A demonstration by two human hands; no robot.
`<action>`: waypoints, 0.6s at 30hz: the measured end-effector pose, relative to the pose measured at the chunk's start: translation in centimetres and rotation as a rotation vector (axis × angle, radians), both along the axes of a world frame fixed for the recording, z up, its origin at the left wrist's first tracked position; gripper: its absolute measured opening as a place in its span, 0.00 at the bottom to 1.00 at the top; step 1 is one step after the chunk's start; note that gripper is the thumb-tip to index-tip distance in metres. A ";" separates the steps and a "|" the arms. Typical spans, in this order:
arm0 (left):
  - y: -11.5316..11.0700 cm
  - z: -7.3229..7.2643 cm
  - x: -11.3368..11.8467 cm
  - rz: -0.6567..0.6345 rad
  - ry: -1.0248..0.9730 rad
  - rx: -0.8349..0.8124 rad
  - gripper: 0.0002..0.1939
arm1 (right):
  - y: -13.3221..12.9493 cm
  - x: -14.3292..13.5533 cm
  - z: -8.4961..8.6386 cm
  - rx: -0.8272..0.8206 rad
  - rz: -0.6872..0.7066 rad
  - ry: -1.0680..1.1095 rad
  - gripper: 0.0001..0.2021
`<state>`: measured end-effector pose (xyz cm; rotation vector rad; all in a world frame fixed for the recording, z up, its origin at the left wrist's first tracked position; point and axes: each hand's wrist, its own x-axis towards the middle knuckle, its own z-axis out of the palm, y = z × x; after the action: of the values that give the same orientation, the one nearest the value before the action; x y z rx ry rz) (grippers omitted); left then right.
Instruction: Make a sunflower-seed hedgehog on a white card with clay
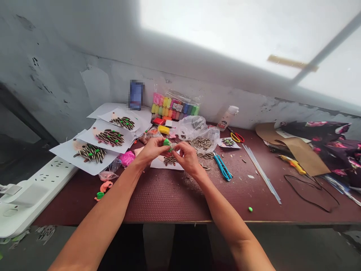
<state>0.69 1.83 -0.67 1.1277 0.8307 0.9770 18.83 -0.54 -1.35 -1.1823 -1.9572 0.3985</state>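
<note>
My left hand (153, 151) pinches a lump of green clay (167, 142) in a clear wrapper, above the middle of the table. The fingers of my right hand (186, 157) are closed on the wrapper's other side, close to the left fingertips. Under both hands lies a white sheet with a seed-covered hedgehog picture (169, 160), partly hidden by them. To the left, finished-looking hedgehog pictures (108, 137) with sunflower seeds and green dots overlap each other. A pile of sunflower seeds (201, 144) lies just beyond my right hand, beside a clear plastic bag (194, 127).
Teal pliers (222, 167), scissors (237, 137), glue sticks (262, 175) and a yellow glue gun (293, 163) with its cord lie at right. A small green clay ball (250, 209) sits near the front edge. A power strip (36, 188) stands left; a bottle (228, 117) and clay packs (175, 107) are behind.
</note>
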 end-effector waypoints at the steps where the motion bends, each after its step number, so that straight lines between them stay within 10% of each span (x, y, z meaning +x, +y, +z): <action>1: 0.0 0.0 -0.1 -0.017 -0.005 0.002 0.25 | -0.1 0.0 0.0 0.006 0.000 -0.006 0.02; 18: 0.1 0.1 -0.1 -0.020 -0.032 -0.060 0.24 | 0.1 0.1 0.5 -0.055 0.137 0.217 0.06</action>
<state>0.55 1.89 -0.55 1.0645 0.8161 0.9453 18.93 -0.46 -0.81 -0.9962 -1.8525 0.6290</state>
